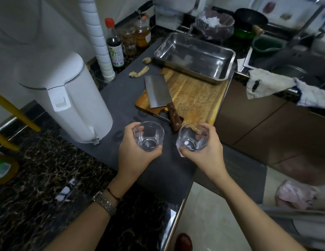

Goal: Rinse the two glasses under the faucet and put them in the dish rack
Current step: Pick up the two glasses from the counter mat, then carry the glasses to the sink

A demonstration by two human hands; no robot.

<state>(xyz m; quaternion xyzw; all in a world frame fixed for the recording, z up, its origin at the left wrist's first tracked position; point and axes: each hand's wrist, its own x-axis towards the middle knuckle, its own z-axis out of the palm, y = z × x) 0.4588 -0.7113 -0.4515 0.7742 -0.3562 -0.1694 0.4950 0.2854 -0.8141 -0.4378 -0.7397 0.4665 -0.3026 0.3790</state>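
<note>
Two clear empty glasses stand side by side over the dark grey mat near the counter's front edge. My left hand point(135, 151) wraps around the left glass point(149, 135) from its left side. The right glass point(192, 137) is gripped by my right hand point(205, 151) from the right, fingers curled over its rim. Both glasses are upright; I cannot tell whether they rest on the mat or are lifted. The sink point(292, 69) lies far right at the back, partly hidden by a faucet arm point(303, 31). No dish rack is recognisable.
A cleaver point(158, 91) lies on a wooden cutting board point(194, 98) just beyond the glasses, with a steel tray point(194, 57) behind it. A white kettle point(67, 98) stands to the left. Bottles and jars point(129, 37) line the back wall. A white rag point(270, 84) hangs over the sink edge.
</note>
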